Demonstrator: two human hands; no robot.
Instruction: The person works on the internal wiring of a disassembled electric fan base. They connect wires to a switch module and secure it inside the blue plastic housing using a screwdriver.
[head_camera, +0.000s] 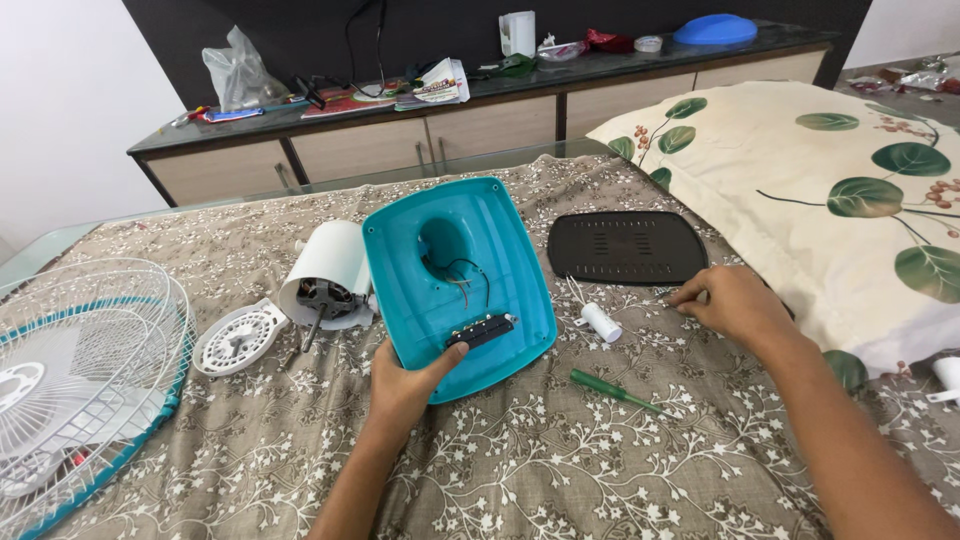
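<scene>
Bed (560, 480): floral brown cover, leaf-print pillow (820, 190) on right.
Fan base (458, 285): teal shell, tilted up w/ hollow side to camera, long axis running away from person; left hand (400, 385) closed on its near edge, thumb inside.
Black cover plate (626, 247): flat, just beyond right hand (728, 300).
Right hand: fingers curled down on bed, nothing seen in grip; nearer hand to white capacitor (600, 322) and green screwdriver (612, 392).
Papers (435, 82): on far desk (480, 95).

Two bare forearms enter from the lower edge, one on each side of the teal fan base (460, 285). The left hand (400, 385), below that base, shows no ring, watch or glove, and its forearm is uncovered as far as the edge. The right hand (735, 305), to the right of the base, is equally unadorned; no sleeve reaches its wrist or forearm.
</scene>
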